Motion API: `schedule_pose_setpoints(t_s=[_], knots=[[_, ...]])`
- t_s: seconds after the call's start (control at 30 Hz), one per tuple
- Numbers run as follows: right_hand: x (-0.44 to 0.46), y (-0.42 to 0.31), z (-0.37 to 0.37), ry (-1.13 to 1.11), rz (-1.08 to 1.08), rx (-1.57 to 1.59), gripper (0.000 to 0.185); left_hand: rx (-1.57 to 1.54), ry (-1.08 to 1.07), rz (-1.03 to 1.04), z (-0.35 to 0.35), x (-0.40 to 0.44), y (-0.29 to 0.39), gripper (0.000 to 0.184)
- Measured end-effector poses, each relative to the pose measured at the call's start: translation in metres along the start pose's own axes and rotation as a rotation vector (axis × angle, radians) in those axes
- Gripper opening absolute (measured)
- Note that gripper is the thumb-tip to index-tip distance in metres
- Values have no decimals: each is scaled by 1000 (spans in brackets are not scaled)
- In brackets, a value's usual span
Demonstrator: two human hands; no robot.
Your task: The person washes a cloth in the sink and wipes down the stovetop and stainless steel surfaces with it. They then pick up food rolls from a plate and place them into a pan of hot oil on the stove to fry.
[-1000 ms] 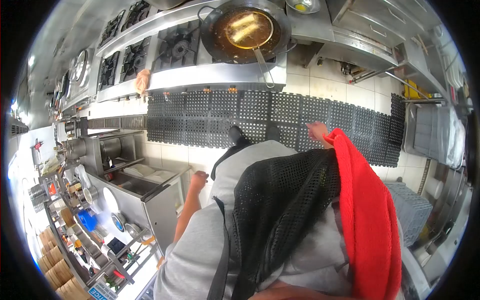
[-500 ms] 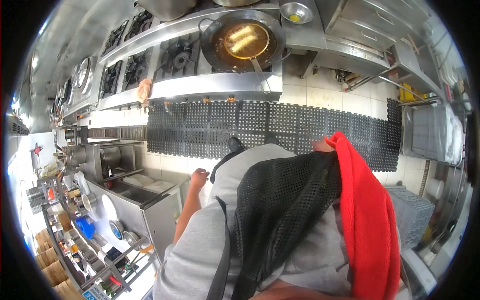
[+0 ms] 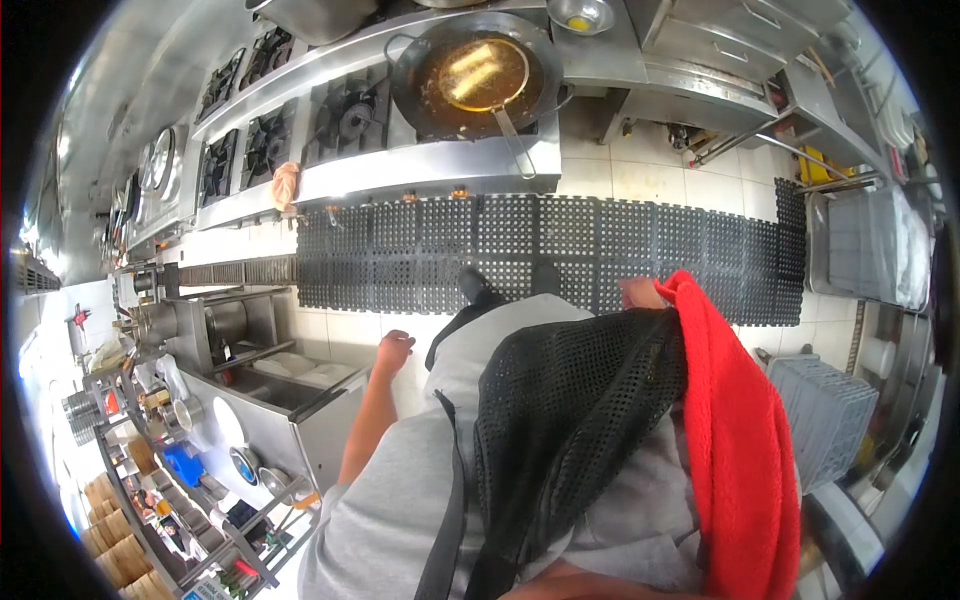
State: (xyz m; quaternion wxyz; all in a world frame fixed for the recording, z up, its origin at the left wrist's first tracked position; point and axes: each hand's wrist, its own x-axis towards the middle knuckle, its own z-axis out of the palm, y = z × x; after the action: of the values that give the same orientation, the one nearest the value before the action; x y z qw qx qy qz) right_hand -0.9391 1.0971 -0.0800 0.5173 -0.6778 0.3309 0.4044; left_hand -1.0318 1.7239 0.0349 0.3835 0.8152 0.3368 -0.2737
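My left hand (image 3: 395, 349) hangs at my side, its fingers curled in with nothing visible in them. On the other side, my right hand (image 3: 641, 293) shows only in part beyond the red towel (image 3: 735, 440) and the black mesh cloth (image 3: 575, 400) over my front, so its grip is unclear. Ahead on the stove stands a wide wok (image 3: 425, 112) of brown oil. A wire skimmer (image 3: 510, 135) rests in it, its handle over the near rim. Two pale golden long pieces of food (image 3: 472, 74) lie in the skimmer. Neither hand touches the wok.
Unused burners (image 3: 350, 120) and an orange cloth (image 3: 285, 186) are on the stove to the left. A metal bowl (image 3: 590, 15) stands right of the wok. Black rubber matting (image 3: 600, 235) covers the floor. A steel counter unit (image 3: 325, 435) is at left, grey crates (image 3: 825, 415) at right.
My view has shifted slightly, so the stove and wok sit a little higher and further left. More of my right hand and feet shows. The food stays in the skimmer.
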Motion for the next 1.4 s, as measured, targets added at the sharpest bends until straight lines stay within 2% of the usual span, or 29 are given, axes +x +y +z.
schedule_pose_setpoints(t_s=[0.3, 0.4, 0.5, 0.57, 0.6, 0.67, 0.7, 0.87, 0.97, 1.0, 1.03, 1.07, 1.1, 1.13, 1.17, 1.2, 1.23, 1.27, 1.3, 1.33, 1.4], knots=[[6, -20, 7, 22, -57, -147, 34, -33, 3, -43, 24, -29, -27, 41], [0, -41, 3, 94, -61, -138, 34, -70, 12, -91, 30, -35, -42, 42], [25, -40, -13, -11, -86, -248, 35, -150, -3, -123, 33, -34, -69, 42], [54, -22, -19, -47, -72, -24, 34, -140, 13, -147, 27, -43, -71, 41], [34, -32, -10, -40, -84, -28, 34, -141, 18, -135, 24, -46, -74, 40], [-16, -53, 19, 188, -126, -113, 34, -193, 36, -115, 22, -38, -101, 40], [-21, -51, 33, 196, -132, -122, 34, -239, 52, -107, 21, -35, -114, 40], [-43, -36, 78, 117, -214, -281, 28, -415, 94, -110, 10, -47, -164, 39], [-40, -24, 82, 47, -273, -501, 25, -494, 123, -159, 18, -67, -200, 37], [-25, -23, 79, -37, -373, -699, 25, -499, 106, -169, 23, -73, -218, 36], [-9, -23, 73, -164, -601, -1008, 24, -492, 97, -194, 33, -77, -238, 35], [5, -26, 70, -257, -926, -1335, 24, -496, 97, -225, 42, -80, -260, 34], [6, -32, 70, -311, -1205, -1565, 24, -337, 7, -255, 41, -88, -268, 28], [-25, -46, 90, -228, -1337, -1635, 20, 11, -116, -45, 59, -76, -314, 21], [-58, -62, 110, -126, -1467, -1699, 20, 77, -123, -114, 66, -79, -327, 20], [-67, -78, 132, -200, -1316, -1620, 20, 11, -103, -143, 66, -90, -336, 29], [-71, -91, 155, -261, -947, -1376, 20, -38, -76, -178, 68, -94, -352, 29], [-73, -99, 177, -199, -530, -976, 20, -27, -53, -198, 75, -92, -368, 33], [-83, -108, 196, -157, -389, -811, 20, -10, -33, -213, 80, -92, -380, 37], [-87, -116, 212, -145, -340, -749, 19, -152, 42, -258, 75, -103, -384, 43], [-97, -129, 243, -162, -317, -735, 19, -282, 164, -275, 68, -123, -395, 42]])
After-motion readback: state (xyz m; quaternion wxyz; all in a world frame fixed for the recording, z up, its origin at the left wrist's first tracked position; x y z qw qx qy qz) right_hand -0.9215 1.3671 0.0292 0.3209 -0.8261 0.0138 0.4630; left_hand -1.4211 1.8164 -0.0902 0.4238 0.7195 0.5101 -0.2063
